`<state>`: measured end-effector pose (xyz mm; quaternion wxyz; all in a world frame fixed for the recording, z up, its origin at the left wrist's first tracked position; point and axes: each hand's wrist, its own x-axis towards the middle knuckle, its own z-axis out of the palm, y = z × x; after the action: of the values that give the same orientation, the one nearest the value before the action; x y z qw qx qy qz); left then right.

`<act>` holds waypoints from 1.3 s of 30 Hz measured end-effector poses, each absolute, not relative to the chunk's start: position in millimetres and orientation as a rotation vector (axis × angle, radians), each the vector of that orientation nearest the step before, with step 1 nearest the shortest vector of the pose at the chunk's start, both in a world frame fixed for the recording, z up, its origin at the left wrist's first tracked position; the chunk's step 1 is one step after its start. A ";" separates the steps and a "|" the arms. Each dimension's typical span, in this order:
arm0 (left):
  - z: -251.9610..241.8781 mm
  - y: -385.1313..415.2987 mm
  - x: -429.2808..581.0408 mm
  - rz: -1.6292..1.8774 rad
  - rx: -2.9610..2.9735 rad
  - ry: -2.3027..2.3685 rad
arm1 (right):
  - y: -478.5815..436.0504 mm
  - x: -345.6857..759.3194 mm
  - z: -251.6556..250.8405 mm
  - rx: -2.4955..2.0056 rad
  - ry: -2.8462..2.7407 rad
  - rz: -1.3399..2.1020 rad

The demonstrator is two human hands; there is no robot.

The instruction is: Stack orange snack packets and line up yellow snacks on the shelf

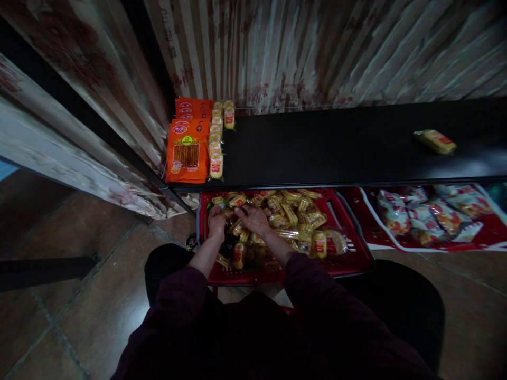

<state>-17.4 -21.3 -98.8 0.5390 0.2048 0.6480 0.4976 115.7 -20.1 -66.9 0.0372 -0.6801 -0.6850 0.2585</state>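
Both hands reach into a red basket [358,248] full of small yellow wrapped snacks [289,214]. At the basket's left end, my left hand [216,222] has its fingers curled down among the packets; whether it grips one is hidden. Just to its right, my right hand [253,219] lies over the snacks with its fingers spread, touching the packets. A black item sits between the two wrists. On the black shelf above, a column of yellow wrapped snacks [216,142] stands beside stacked orange packets [187,153].
The black shelf [317,148] runs along a curtain [277,58], with one lone yellow snack [437,141] at its right. Another basket [390,240] of white-and-orange packets is at the right. A dark frame post [146,47] rises at the left.
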 end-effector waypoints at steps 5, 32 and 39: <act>-97.1 -22.1 -14.3 1.124 0.333 1.439 | -22.0 113.0 -58.5 -2.241 -2.103 0.800; -90.1 -29.2 -5.7 0.951 0.437 1.354 | -70.4 109.4 -44.7 -2.118 -2.164 0.545; -86.4 -34.9 7.0 0.948 0.581 1.259 | -89.2 121.4 -32.4 -2.167 -2.103 0.439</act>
<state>7.0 -34.9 -86.4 0.6677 0.2575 0.5580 0.4202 121.4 -89.2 -32.4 0.0452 -0.7095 -0.6884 0.1438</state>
